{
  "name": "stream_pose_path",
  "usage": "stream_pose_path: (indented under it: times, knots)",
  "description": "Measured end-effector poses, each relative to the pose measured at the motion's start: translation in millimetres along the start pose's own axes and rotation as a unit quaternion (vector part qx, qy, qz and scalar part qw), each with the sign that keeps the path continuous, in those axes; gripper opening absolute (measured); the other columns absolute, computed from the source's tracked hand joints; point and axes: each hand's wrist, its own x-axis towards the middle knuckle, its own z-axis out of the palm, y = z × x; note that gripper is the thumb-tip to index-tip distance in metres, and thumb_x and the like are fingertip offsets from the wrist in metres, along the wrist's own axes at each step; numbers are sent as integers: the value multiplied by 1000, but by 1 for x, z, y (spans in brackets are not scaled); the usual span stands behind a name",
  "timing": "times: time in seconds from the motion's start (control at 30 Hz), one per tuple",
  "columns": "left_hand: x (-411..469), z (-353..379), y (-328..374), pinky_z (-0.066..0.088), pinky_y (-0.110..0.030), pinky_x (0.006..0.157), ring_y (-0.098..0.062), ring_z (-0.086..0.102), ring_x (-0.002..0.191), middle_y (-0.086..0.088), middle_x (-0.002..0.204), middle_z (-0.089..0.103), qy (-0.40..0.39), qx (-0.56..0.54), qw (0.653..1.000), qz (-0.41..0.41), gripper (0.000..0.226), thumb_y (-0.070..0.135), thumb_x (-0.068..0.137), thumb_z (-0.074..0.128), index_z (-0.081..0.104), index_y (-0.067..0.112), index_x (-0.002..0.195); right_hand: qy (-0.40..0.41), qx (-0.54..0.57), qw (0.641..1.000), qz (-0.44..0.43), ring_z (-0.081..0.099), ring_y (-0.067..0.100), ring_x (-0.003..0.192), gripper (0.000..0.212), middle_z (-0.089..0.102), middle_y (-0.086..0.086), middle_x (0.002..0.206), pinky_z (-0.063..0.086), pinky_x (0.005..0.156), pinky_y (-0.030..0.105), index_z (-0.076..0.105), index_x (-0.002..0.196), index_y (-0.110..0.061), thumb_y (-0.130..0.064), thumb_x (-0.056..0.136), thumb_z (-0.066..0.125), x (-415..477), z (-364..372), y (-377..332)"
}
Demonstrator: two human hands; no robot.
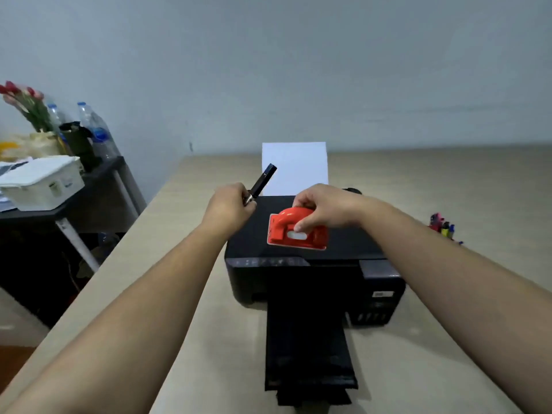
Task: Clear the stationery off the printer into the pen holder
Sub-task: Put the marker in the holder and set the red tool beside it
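Starting at the far left of the frame: a dark side table (98,171) crowded with a white box (41,182), water bottles (95,130) and a bunch of flowers (22,100), well apart from the work. Moving toward centre, the left hand (228,206), fingers curled tight round the lower end of a black pen (263,180), barrel tilted up and to the right, clear of the printer (313,264). Just right of that, the right hand (325,209), thumb and fingers pinched over the arched handle of a red hole punch (297,231); whether lifted or resting on the black lid, hard to tell. Behind, a white sheet (295,167) upright in the rear feed. At the right edge of the frame, the pen holder (443,228), bristling with coloured markers, well apart from the printer on the pale desk (448,180).

Risks, as judged: a punch probably too bulky for an already full holder, likely to tip it or jam among the markers; a narrow pinch on a heavy tool, prone to slipping onto the lid; a crossing left arm, apt to brush the sheet on the way over.
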Motion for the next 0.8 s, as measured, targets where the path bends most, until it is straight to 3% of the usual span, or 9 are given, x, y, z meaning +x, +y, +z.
stream_pose_path:
  times: [0.2, 0.3, 0.4, 0.5, 0.67, 0.8]
  knots:
    - [16, 65, 119, 39, -30, 65, -24, 54, 77, -8, 94, 64, -67, -53, 992, 91, 20, 25, 87, 57, 62, 8, 95, 71, -11, 992, 108, 51, 10, 64, 22, 56, -9, 68, 36, 56, 23, 56, 69, -26, -21, 74, 77, -61, -53, 99]
    - [18, 109, 179, 42, -30, 67, -23, 55, 79, -8, 94, 64, -103, -81, 983, 130, 21, 26, 86, 59, 62, 8, 96, 88, -37, 981, 166, 53, 11, 63, 16, 56, -8, 67, 41, 48, 15, 62, 82, -18, -22, 75, 76, -97, -77, 155]
    - [15, 143, 222, 44, -31, 70, -23, 56, 81, -9, 96, 65, -134, -97, 974, 152, 22, 26, 85, 62, 63, 7, 97, 106, -15, 974, 202, 57, 16, 67, 18, 60, -4, 70, 47, 59, 27, 59, 74, -21, -19, 74, 76, -122, -91, 202]
    - [13, 183, 263, 51, -38, 80, -27, 61, 90, -9, 99, 67, -164, -92, 967, 169, 24, 28, 86, 61, 63, 7, 99, 110, -6, 967, 228, 55, 13, 66, 17, 61, -3, 72, 42, 58, 24, 60, 78, -19, -18, 74, 77, -139, -104, 251]
    - [15, 243, 314, 55, -39, 71, -29, 67, 81, -11, 95, 68, -210, -131, 963, 108, 15, 22, 84, 61, 57, 11, 94, 61, 16, 963, 263, 61, 16, 71, 22, 66, 1, 78, 46, 62, 25, 65, 92, -10, -18, 75, 77, -149, -114, 332]
    - [18, 278, 333, 40, -26, 61, -24, 60, 84, -3, 88, 61, -211, -136, 966, 55, 13, 20, 85, 60, 56, 13, 96, 2, 19, 967, 254, 58, 9, 63, 19, 62, -5, 69, 41, 55, 21, 58, 73, -20, -17, 75, 76, -144, -101, 382]
